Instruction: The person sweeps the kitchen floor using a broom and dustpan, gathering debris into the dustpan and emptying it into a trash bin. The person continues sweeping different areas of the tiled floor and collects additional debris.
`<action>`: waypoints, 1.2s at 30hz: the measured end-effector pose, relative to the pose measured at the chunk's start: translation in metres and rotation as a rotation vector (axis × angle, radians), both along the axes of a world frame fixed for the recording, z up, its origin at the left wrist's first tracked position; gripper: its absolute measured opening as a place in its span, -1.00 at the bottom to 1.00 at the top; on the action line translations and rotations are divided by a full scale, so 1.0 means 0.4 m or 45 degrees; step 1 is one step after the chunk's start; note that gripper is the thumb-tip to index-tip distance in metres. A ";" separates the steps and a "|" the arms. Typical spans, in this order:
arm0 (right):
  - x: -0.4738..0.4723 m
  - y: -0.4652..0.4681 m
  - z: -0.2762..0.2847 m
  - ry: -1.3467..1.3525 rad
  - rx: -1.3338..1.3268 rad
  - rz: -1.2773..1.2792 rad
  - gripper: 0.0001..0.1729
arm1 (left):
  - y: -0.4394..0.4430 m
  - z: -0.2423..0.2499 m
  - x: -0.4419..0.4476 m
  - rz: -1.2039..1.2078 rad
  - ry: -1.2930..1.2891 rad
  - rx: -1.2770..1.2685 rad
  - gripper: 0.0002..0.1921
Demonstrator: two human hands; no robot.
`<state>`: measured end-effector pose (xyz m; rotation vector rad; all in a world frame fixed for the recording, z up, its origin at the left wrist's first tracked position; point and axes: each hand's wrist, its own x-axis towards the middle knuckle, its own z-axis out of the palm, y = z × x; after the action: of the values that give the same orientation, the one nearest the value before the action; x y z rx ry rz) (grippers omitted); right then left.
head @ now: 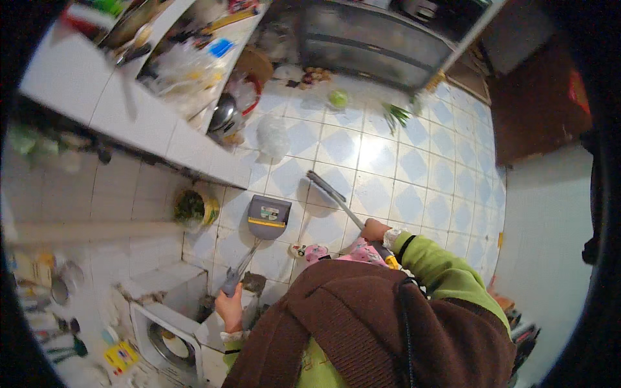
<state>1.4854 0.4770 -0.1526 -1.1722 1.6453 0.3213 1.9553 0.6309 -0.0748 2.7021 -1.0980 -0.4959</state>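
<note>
In my left hand (pixel 229 306) is the grey handle of a long-handled dustpan (pixel 269 217), whose dark pan with a yellow strip lies at the tiled floor. My right hand (pixel 376 230) grips the pole of a broom or floor squeegee (pixel 326 185); its narrow dark head is over the tiles, right of the dustpan, and the two do not touch. The yellow-trimmed end of the pole passes beside my green sleeve. Whether the head touches the floor, I cannot tell.
Leafy green stalks (pixel 397 115), a round green vegetable (pixel 338 99) and a clear plastic bag (pixel 273 137) lie on the floor. A bin with greens (pixel 196 208) stands by the left wall, below a white tiled counter (pixel 140 121). A glass-fronted cabinet (pixel 373 48) stands ahead, brown furniture (pixel 538 106) at right.
</note>
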 end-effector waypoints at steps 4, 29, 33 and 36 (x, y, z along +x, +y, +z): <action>-0.244 0.095 0.015 -0.192 0.097 -0.482 -0.72 | -0.129 0.014 -0.132 -0.182 0.135 -0.103 -0.55; -0.799 0.220 -0.152 -0.629 -0.089 -0.800 -0.82 | -0.555 0.238 -0.990 -0.039 0.980 -0.685 -0.77; -0.729 0.128 -0.249 -0.861 0.038 -0.979 -0.80 | -0.566 0.223 -0.997 -0.058 0.936 -0.676 -0.77; -0.706 0.053 -0.342 -0.942 -0.039 -0.908 -0.73 | -0.607 0.217 -0.972 -0.082 0.922 -0.669 -0.79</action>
<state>1.2031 0.4983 -0.2896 -0.5425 1.2792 -0.5365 1.5667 0.3882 0.0118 1.8065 -0.9243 -0.9392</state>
